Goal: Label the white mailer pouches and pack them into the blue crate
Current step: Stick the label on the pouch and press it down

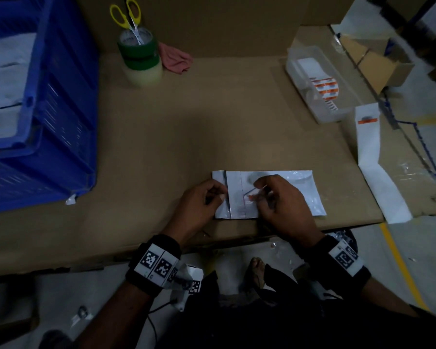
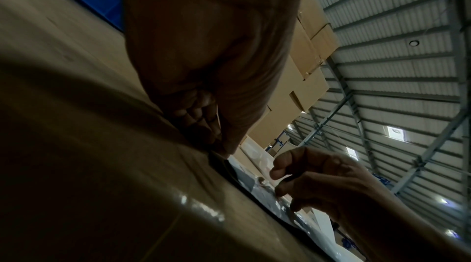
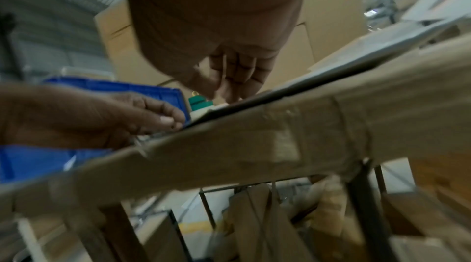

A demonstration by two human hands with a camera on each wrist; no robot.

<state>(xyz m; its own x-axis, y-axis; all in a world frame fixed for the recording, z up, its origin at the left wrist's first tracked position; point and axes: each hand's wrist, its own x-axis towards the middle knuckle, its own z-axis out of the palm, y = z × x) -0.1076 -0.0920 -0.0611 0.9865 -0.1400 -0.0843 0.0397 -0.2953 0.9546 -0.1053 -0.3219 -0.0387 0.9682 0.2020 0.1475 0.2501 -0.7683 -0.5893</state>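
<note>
Labelling is the step you are working on: the pouch [image 1: 282, 192] is lying flat at the table's [image 1: 161, 137] near edge, your left hand [image 1: 199, 205] is pinching its left end, and your right hand [image 1: 280, 205] is holding the small orange label [image 1: 250, 196] down on it with curled fingers. Next, you are probably needing to smooth the label flat, then carry the pouch well left to the crate [image 1: 48, 109], where other white pouches are already lying.
</note>
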